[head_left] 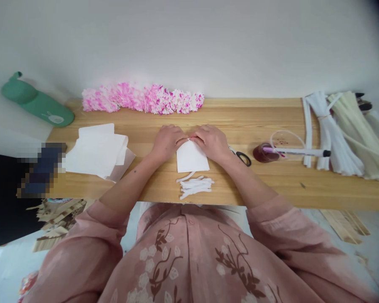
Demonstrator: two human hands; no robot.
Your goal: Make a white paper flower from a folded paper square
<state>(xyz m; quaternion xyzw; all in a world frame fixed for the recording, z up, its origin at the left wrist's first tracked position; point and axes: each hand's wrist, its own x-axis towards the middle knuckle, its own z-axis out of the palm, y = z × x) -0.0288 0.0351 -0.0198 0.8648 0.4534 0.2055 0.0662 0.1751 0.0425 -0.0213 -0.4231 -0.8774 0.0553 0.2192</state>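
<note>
Both bare hands at the centre of the wooden table [255, 113], angled inward until the fingertips nearly meet; left hand [169, 142] to one side, right hand [212, 141] to the other. White paper [192, 159] lies flat between and below them, its far edge running in under the bent fingers, its near part uncovered and facing the wearer. Fingers of both hands curled and drawn together at that far edge; whether they pinch the paper or merely press on it, cannot tell, since the knuckles block the view. A speck of pink shows where the fingertips meet, too small to identify. Just short of the paper's near edge, between the forearms: a small pile of short white strips [196, 186], one loose strip [186, 177] lying just above it. Scissors [242, 158] partly hidden by the right forearm. Farther right, a jar [262, 154] of dark red contents with a pen [300, 152] lying across its top, then a white bundle [326, 126] tied near its upper end and a cream bundle [355, 126] beside it. Left of the left hand, overlapping paper sheets [94, 151]; beyond them a green bottle [39, 103], tilted in view. Along the wall, a fluffy pink-and-white row [142, 99]
</note>
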